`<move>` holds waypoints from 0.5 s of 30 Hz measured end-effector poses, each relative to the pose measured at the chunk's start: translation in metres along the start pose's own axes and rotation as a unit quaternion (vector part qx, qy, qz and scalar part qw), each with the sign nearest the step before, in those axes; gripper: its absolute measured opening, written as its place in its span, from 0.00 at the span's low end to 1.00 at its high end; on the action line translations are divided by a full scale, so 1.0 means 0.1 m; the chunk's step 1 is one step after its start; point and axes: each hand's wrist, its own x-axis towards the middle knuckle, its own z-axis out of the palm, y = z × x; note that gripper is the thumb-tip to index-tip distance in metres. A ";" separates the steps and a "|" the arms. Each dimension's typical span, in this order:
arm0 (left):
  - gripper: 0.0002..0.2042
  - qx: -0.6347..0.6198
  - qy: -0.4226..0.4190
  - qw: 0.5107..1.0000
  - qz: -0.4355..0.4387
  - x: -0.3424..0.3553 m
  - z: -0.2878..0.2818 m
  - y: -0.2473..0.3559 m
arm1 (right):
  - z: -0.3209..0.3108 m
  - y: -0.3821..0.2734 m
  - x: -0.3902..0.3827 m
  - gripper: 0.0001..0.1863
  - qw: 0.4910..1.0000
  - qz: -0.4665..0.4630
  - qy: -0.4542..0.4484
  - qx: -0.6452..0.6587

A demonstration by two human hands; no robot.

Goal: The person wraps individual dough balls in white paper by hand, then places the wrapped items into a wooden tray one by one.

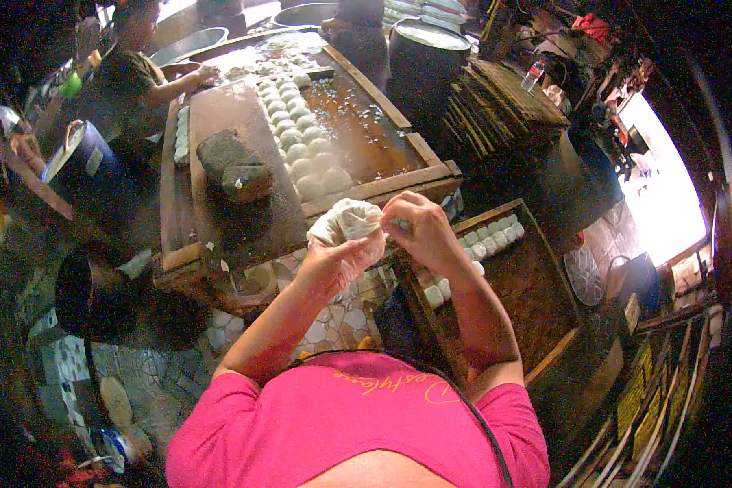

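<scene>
Here's the white dough piece [346, 218], held up on the near side of the wooden table [394, 185], just short of its front rail, and the left hand [346, 259] has it from underneath, palm cupped, fingers half curled around the bulk. Up comes the right hand [419, 224], fingers bent nearly into a fist, tips at the dough's right edge; whether they pinch a fold or merely touch it, I can't tell. The piece looks soft and light, sagging and creasing on top, so I'd judge it stretchy, likely a bit tacky, easy to dent or tear where it thins. The safe hold looks to be a broad palm below, with light fingertips only at the gathered rim. The dough balls [301, 154] lined up on the table look rounder and smoother. Now to the writing: the pink shirt [342, 407], on the near side of the table, carries yellow script lettering, upside down from here. Beyond the table's right side, a clear bottle [533, 76] wears a reddish label, too small to read, and left of the table a blue drum [71, 154] shows a pale sticker, equally illegible.
</scene>
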 end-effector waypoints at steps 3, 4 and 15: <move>0.21 0.001 -0.021 1.000 0.019 0.02 -0.09 -0.06 | -0.07 -0.17 0.14 0.06 0.985 0.076 -0.071 0.138; 0.20 0.005 -0.025 1.000 0.017 0.03 -0.07 -0.10 | -0.06 -0.24 0.18 0.06 0.967 0.050 -0.072 0.238; 0.27 -0.095 0.070 0.993 -0.003 0.04 -0.05 -0.13 | 0.01 -0.06 0.26 0.08 0.968 -0.247 -0.010 -0.032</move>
